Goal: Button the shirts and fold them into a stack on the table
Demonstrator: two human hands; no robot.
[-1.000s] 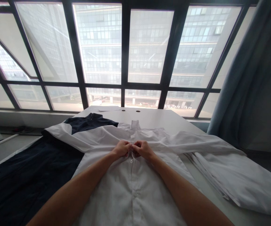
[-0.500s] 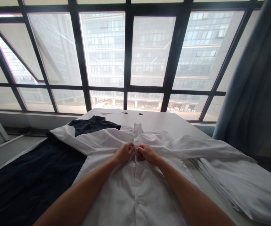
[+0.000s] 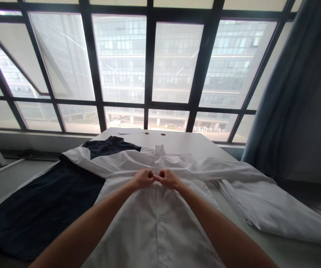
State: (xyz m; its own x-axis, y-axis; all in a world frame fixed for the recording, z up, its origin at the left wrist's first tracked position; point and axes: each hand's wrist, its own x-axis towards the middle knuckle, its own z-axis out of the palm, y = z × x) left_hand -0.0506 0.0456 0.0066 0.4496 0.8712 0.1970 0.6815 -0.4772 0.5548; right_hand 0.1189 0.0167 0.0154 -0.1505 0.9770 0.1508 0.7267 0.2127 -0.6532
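Note:
A white long-sleeved shirt (image 3: 138, 230) lies front up in front of me, its collar at the far end and its sleeves spread to both sides. My left hand (image 3: 144, 178) pinches the front placket at mid-chest, fingers curled. Right beside it, my right hand (image 3: 167, 179) pinches the same placket, and the fingertips of both hands meet. Cloth below the hands is drawn up and sloping. Any button between the fingertips is hidden.
Under the left sleeve lies a dark navy shirt (image 3: 51, 208). Folded white cloth (image 3: 272, 212) rests on the right of the white table (image 3: 188, 140). A grey-blue curtain (image 3: 274, 111) hangs at the right, before large black-framed windows.
Both hands have come closer together and the fingertips now touch. The shirt front is lifted more, and the button seen below the hands no longer shows. The view has shifted slightly.

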